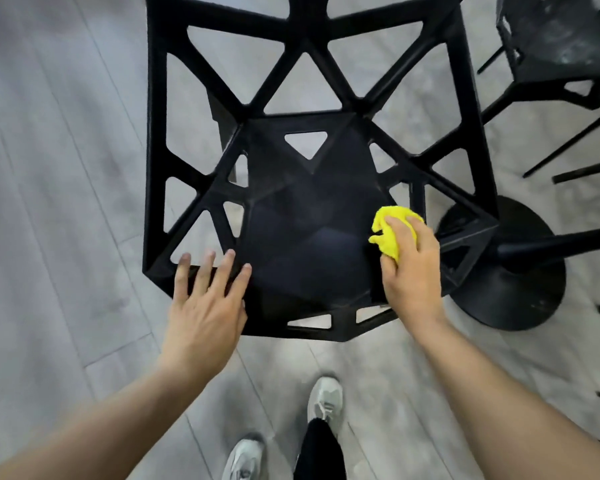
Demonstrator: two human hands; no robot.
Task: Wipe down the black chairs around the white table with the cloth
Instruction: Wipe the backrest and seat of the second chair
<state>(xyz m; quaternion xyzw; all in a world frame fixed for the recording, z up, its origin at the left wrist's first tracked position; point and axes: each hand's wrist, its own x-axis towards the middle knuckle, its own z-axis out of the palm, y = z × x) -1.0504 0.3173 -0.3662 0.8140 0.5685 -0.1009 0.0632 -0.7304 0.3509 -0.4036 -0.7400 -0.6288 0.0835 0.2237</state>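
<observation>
Item one: a black moulded plastic chair with a lattice of triangular cut-outs, seen from above, centre of the scene, standing on a pale grey plank floor; its openwork back rises at the far side and its solid seat panel faces the viewer. Item two: a bright yellow crumpled cleaning cloth, lying on the right edge of the seat, just beside the chair's right side frame. Item three: the right hand, palm down over the cloth, fingers curled across its top and thumb against its near side, grasping it and pressing it to the seat. Item four: the left hand, released, fingers straight and spread, resting flat on the near left corner of the seat rim and holding nothing. Item five: a round black pedestal base with a dark column, on the floor just right of the chair. Item six: a second black lattice chair, far right, partly out of frame, its thin legs slanting across the floor. Item seven: a pair of grey and white trainers, near centre, with a black trouser leg between them.
</observation>
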